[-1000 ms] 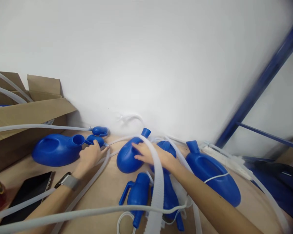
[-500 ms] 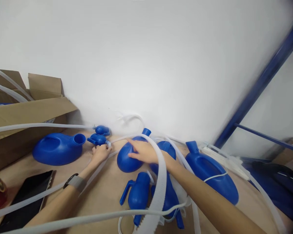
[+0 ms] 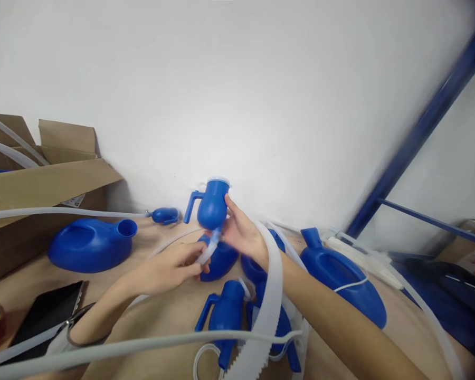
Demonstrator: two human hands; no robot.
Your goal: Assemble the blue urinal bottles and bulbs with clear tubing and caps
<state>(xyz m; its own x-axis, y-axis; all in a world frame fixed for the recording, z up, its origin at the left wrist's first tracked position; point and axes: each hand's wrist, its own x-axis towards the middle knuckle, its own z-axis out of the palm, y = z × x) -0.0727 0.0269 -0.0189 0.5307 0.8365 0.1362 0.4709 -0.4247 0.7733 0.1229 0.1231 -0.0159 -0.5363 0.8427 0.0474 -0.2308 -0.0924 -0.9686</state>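
Note:
My right hand (image 3: 243,232) grips a small blue plastic cup with a side handle (image 3: 210,205), raised above the table with its wide mouth up. My left hand (image 3: 173,266) pinches the end of a thin white tube (image 3: 206,252) right under the cup's narrow bottom spout. A wide ribbed white hose (image 3: 269,295) drapes over my right forearm. Below the hands lie a rounded blue vessel (image 3: 221,261) and another handled blue cup (image 3: 225,314).
A large blue bottle with a round neck (image 3: 87,244) lies at the left beside a cardboard box (image 3: 39,195). Another blue vessel (image 3: 342,279) lies at the right. A dark tablet (image 3: 43,314) rests at the lower left. White tubes cross the brown tabletop (image 3: 166,311). A blue rack post (image 3: 419,132) stands right.
My right hand left the rounded vessel and lifted a handled blue cup. My left hand moved right from the small blue fitting, bringing the tube end up under the cup.

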